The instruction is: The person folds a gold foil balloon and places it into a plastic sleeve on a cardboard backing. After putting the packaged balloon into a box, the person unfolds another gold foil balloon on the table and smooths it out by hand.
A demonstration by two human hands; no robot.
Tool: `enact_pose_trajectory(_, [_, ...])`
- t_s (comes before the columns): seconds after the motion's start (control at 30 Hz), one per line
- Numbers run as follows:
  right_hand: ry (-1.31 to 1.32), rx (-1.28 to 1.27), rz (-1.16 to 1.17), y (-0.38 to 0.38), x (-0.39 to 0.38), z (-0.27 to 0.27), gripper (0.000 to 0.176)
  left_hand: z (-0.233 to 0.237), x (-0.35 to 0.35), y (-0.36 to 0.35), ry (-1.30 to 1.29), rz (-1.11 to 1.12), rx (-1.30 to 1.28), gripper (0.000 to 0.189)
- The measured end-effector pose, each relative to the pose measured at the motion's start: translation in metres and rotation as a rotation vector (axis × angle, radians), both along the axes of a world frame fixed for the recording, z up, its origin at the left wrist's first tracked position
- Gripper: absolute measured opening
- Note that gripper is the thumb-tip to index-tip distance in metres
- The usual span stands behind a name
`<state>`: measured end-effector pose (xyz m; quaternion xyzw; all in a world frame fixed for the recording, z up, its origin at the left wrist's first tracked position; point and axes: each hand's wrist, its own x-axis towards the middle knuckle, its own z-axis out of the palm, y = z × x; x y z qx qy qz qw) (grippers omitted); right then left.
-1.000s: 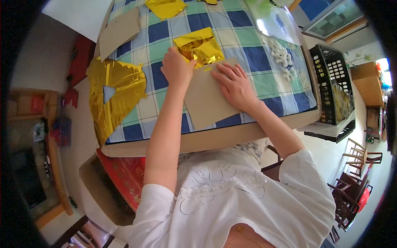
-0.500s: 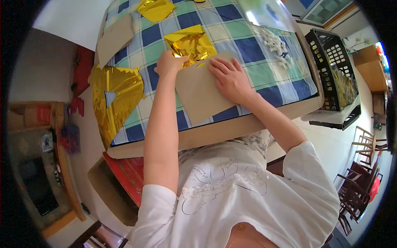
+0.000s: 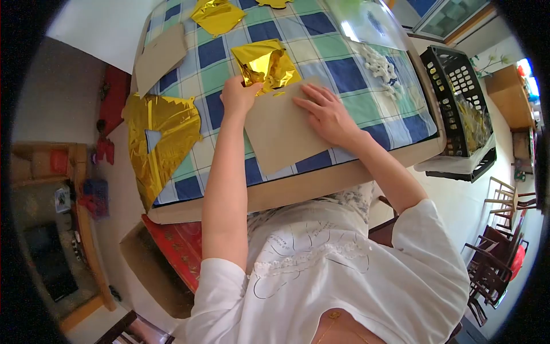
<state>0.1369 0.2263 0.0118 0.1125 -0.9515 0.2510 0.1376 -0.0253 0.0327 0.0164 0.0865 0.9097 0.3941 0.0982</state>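
A tan board (image 3: 283,135) lies on the checked tablecloth (image 3: 355,74) near the front edge. Crinkled gold foil (image 3: 266,62) meets the board's far edge. My left hand (image 3: 238,98) is at the board's far left corner, its thumb and fingers closed on the foil's edge. With fingers spread, my right hand (image 3: 329,114) rests flat on the board's right part. A larger gold foil sheet (image 3: 166,137) with a hole lies at the table's left corner, below another tan board (image 3: 161,57).
More gold foil (image 3: 217,16) lies at the far side. White crumpled strips (image 3: 379,66) and a clear plastic sheet (image 3: 369,23) are on the right. Black crates (image 3: 455,97) stand beyond the right edge. A red stool (image 3: 177,246) is under the front left corner.
My right hand's fingers have spread slightly and shifted a little. The view has moved slightly, showing more of the foil at the far side. My left hand keeps its place at the foil.
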Motion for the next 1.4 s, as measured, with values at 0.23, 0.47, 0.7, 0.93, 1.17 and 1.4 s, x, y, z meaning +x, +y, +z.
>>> enact_pose_trajectory(0.23, [0.020, 0.170, -0.085, 0.000, 0.004, 0.001, 0.048, 0.002, 0.012, -0.007, 0.036, -0.041, 0.243, 0.030])
enact_pose_trajectory(0.47, [0.008, 0.182, -0.077, 0.001, 0.003, 0.002, 0.045, -0.005, 0.044, -0.013, 0.299, -0.117, 0.378, 0.024])
enact_pose_trajectory(0.7, [-0.005, 0.223, -0.060, 0.006, 0.003, -0.002, 0.039, -0.009, 0.047, -0.031, 0.515, -0.422, 0.179, 0.020])
enact_pose_trajectory(0.93, [-0.036, 0.226, -0.065, 0.006, 0.003, -0.004, 0.038, 0.025, 0.036, -0.009, 0.317, -0.410, 0.050, 0.025])
enact_pose_trajectory(1.17, [0.001, 0.097, -0.057, 0.004, 0.005, 0.003, 0.041, 0.001, 0.066, 0.009, 0.487, -0.678, -0.225, 0.053])
enact_pose_trajectory(1.4, [0.061, -0.293, -0.133, 0.031, -0.013, -0.008, 0.039, -0.009, 0.069, 0.005, 0.590, -0.711, -0.298, 0.055])
